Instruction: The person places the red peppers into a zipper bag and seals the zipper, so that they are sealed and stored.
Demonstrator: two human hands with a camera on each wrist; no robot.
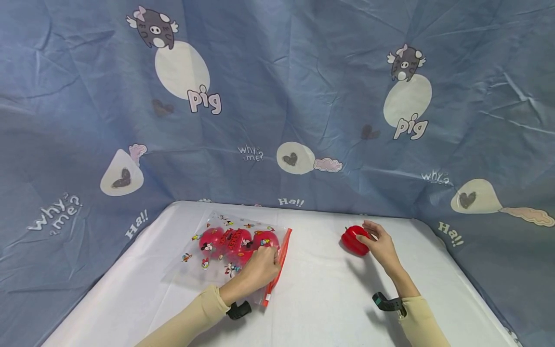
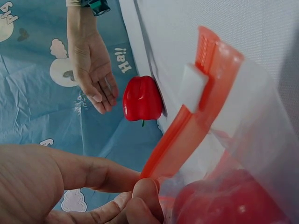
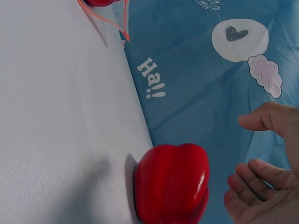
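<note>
A clear zip bag (image 1: 186, 272) with cartoon prints lies on the left of the table, holding several round red things (image 1: 212, 241). My left hand (image 1: 259, 267) pinches the orange zip edge (image 2: 175, 144) of the bag between thumb and fingers; a white slider (image 2: 193, 87) sits farther along that edge. On the right stands a glossy red bell pepper (image 1: 354, 240) with a green stem. Beside it is my right hand (image 1: 381, 246), thumb and fingers spread apart. The right wrist view shows a gap between the pepper (image 3: 170, 184) and the fingers (image 3: 252, 182).
A white cloth covers the table (image 1: 321, 289). Behind it and along both sides hangs a blue printed curtain (image 1: 277, 111), meeting the table's back edge. Black bands with cameras sit on both wrists, such as the right wristband (image 1: 387, 303).
</note>
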